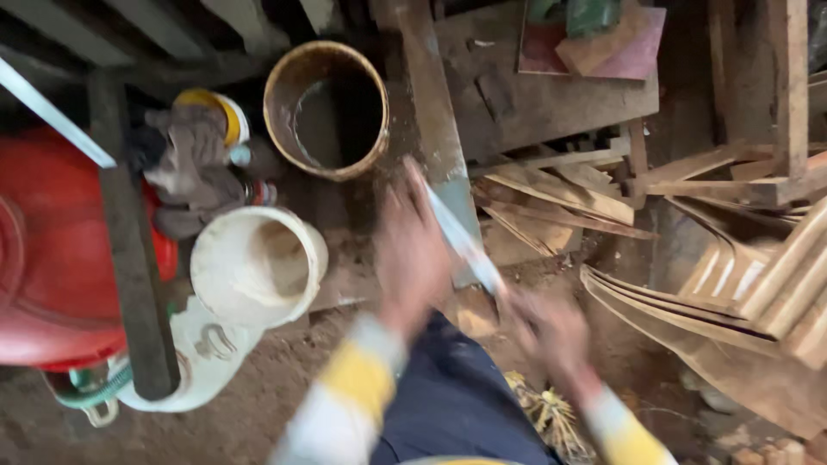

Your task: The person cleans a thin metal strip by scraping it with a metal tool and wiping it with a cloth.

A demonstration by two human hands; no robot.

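Both of my hands are blurred by motion in the middle of the view. My right hand (551, 331) is closed around the lower end of a thin pale strip (461, 241) that slants up to the left. My left hand (412, 250) lies with its fingers stretched along the upper part of that strip. I cannot tell whether the left hand grips the strip or only touches it. My sleeves are white with yellow stripes, and my dark blue trouser leg (457, 400) shows below the hands.
A brown bucket (326, 110) holding some liquid stands at the top, a white bucket (257, 265) below it. A red container (52, 250) sits at left, crossed by a dark bar (129, 250). Wood scraps and curved slats (741, 258) pile up at right. The floor is dirt.
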